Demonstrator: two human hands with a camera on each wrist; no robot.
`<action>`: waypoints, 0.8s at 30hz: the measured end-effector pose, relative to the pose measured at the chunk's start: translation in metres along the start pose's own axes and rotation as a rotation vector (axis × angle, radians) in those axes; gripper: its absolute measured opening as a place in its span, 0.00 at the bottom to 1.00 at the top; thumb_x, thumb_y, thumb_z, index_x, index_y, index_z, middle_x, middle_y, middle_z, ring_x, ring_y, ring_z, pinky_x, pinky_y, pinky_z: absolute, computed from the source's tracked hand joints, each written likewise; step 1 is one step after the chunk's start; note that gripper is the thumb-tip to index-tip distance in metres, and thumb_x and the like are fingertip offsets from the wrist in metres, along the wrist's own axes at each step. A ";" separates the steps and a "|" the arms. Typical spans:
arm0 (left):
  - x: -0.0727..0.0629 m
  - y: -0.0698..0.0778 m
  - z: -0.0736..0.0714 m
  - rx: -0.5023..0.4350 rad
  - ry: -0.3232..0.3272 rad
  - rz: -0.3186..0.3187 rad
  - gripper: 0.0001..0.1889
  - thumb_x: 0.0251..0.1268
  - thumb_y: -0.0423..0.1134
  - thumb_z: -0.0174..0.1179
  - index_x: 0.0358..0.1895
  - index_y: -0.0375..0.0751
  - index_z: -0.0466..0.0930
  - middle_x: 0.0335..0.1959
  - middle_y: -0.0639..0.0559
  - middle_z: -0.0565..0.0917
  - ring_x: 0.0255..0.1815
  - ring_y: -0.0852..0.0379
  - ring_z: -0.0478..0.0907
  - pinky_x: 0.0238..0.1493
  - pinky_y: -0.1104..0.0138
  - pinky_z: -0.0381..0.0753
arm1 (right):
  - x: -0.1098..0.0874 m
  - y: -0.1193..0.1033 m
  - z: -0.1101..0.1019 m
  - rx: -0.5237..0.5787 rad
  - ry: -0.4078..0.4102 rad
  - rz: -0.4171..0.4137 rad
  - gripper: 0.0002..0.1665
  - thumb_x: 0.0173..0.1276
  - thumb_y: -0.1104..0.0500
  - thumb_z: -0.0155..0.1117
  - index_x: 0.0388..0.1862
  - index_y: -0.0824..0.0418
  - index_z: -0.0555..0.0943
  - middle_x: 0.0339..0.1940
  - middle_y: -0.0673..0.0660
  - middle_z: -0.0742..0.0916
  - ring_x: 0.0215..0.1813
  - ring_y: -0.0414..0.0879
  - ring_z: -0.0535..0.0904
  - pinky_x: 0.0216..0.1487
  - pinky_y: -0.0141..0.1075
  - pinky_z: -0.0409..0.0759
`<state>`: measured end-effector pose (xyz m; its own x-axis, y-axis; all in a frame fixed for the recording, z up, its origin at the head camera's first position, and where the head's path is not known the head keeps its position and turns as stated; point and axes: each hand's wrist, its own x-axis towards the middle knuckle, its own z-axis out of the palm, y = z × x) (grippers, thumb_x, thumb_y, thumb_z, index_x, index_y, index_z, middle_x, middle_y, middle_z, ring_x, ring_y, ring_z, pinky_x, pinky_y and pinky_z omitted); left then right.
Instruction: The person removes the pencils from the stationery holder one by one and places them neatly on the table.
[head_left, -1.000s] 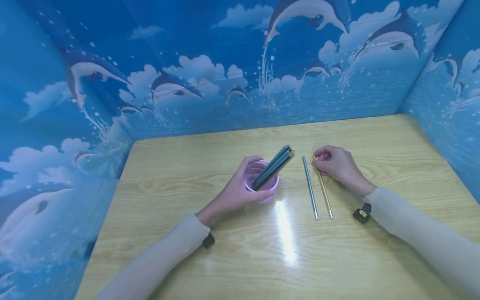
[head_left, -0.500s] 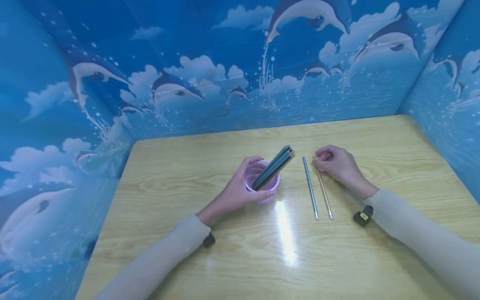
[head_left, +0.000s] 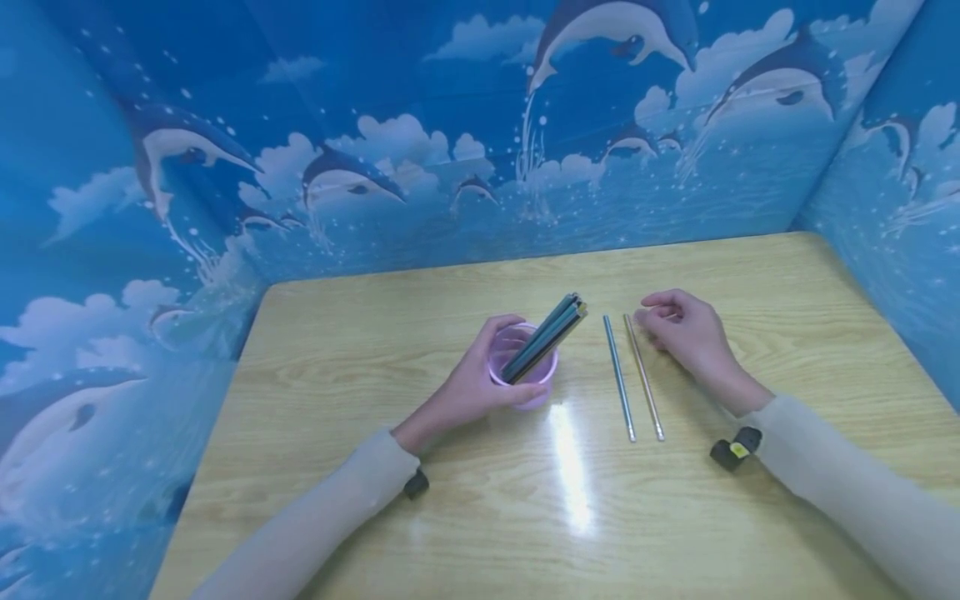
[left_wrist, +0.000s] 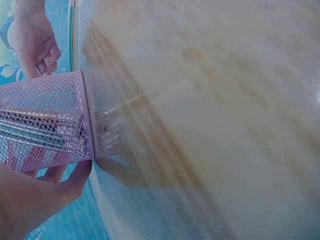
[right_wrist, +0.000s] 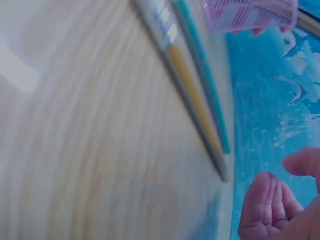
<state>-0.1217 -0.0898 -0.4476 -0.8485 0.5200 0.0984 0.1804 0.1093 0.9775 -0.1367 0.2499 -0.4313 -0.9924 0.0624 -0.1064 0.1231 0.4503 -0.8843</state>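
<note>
A pink mesh pencil cup (head_left: 542, 392) stands on the table, gripped around its side by my left hand (head_left: 480, 373). Several teal, dark and gold pencils (head_left: 546, 337) lean to the right inside it; in the left wrist view they show through the cup's mesh (left_wrist: 45, 95). To the right of the cup a teal pencil (head_left: 619, 379) and a gold pencil (head_left: 645, 379) lie nearly parallel, their ferrule ends toward me. My right hand (head_left: 686, 329) is just right of the gold pencil's far end, fingers loosely bent, holding nothing. The right wrist view shows a gap between its fingers (right_wrist: 262, 205) and the gold pencil (right_wrist: 187, 87).
The wood-grain table (head_left: 360, 350) is bordered at the back and sides by blue walls (head_left: 420, 208) printed with dolphins and clouds. A bright light reflection lies on the tabletop below the cup. Small dark devices (head_left: 735, 448) are worn at both wrists.
My right hand has let go of the gold pencil and moved slightly right, away from it. The pencil stays beside the teal one. My left hand and the cup hold still.
</note>
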 end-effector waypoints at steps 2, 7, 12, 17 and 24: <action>0.000 0.000 0.000 -0.007 0.000 0.001 0.50 0.56 0.33 0.84 0.80 0.53 0.63 0.71 0.50 0.78 0.71 0.42 0.77 0.75 0.49 0.76 | -0.004 -0.003 0.000 0.040 0.010 0.002 0.27 0.83 0.51 0.66 0.68 0.70 0.78 0.50 0.61 0.84 0.41 0.44 0.85 0.41 0.32 0.89; -0.001 0.001 0.001 -0.010 -0.003 0.002 0.50 0.56 0.32 0.83 0.80 0.53 0.63 0.71 0.50 0.78 0.71 0.42 0.78 0.74 0.49 0.76 | -0.018 -0.015 0.003 0.128 0.032 -0.024 0.25 0.85 0.51 0.64 0.68 0.68 0.78 0.51 0.56 0.84 0.48 0.46 0.84 0.45 0.30 0.89; 0.000 0.001 0.001 -0.006 -0.002 0.004 0.50 0.56 0.32 0.83 0.80 0.53 0.63 0.71 0.50 0.78 0.71 0.43 0.78 0.75 0.50 0.76 | -0.032 -0.030 0.012 0.214 0.037 -0.112 0.19 0.84 0.56 0.66 0.63 0.68 0.80 0.48 0.56 0.87 0.44 0.44 0.85 0.43 0.30 0.89; -0.001 0.002 0.002 -0.010 -0.001 -0.006 0.50 0.56 0.33 0.84 0.80 0.54 0.63 0.71 0.50 0.78 0.71 0.43 0.78 0.74 0.50 0.76 | -0.044 -0.043 0.024 0.350 0.024 -0.213 0.13 0.83 0.61 0.67 0.60 0.65 0.81 0.44 0.56 0.86 0.42 0.46 0.85 0.39 0.30 0.89; -0.001 0.003 0.001 -0.009 0.005 -0.006 0.50 0.56 0.32 0.83 0.79 0.53 0.63 0.71 0.50 0.78 0.71 0.43 0.78 0.75 0.50 0.76 | -0.053 -0.050 0.040 0.441 -0.007 -0.266 0.11 0.82 0.64 0.66 0.60 0.64 0.81 0.43 0.58 0.85 0.41 0.47 0.85 0.38 0.31 0.88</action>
<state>-0.1197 -0.0891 -0.4449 -0.8519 0.5154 0.0931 0.1707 0.1051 0.9797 -0.0905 0.1882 -0.3995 -0.9892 -0.0099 0.1462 -0.1464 0.0310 -0.9887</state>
